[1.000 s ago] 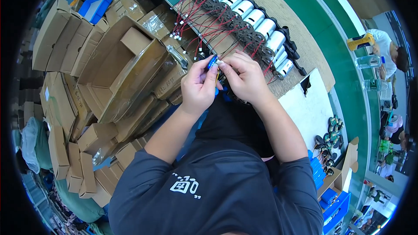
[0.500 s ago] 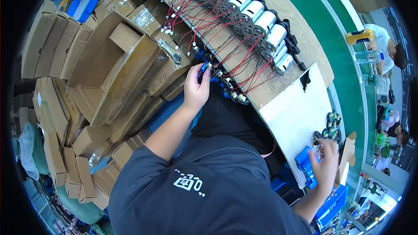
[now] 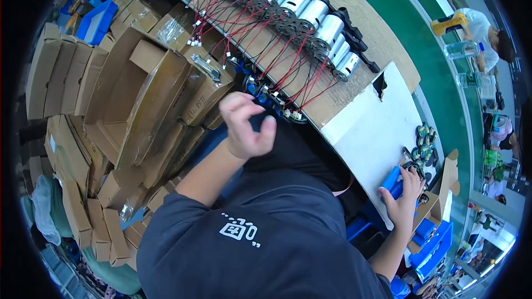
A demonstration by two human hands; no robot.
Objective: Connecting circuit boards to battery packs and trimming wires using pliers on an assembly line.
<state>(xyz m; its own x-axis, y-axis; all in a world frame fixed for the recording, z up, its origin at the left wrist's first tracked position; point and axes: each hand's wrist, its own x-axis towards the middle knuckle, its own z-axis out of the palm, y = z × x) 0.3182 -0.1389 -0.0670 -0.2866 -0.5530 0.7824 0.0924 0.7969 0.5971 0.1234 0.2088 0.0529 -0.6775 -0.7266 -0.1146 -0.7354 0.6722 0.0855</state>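
Note:
My left hand is raised beside the table's near edge, thumb and curled fingers apart, with nothing seen in it. Just beyond it, several blue parts with small white connectors hang along that edge, joined to red and black wires. These wires lead to a row of silver cylindrical motors with dark round end plates. At the right, my right hand reaches over the white board, fingers spread. It is next to blue plastic parts and a pile of small green circuit boards; its fingertips partly cover what lies under them.
Open cardboard boxes crowd the left side. A blue bin and a cardboard box stand by my right arm. Across the green bench, a person sits near plastic bottles and a yellow tool.
My left hand has let go of the blue part and drawn back toward me. My right hand has moved slightly up and left, its fingers now down by the blue parts and boards.

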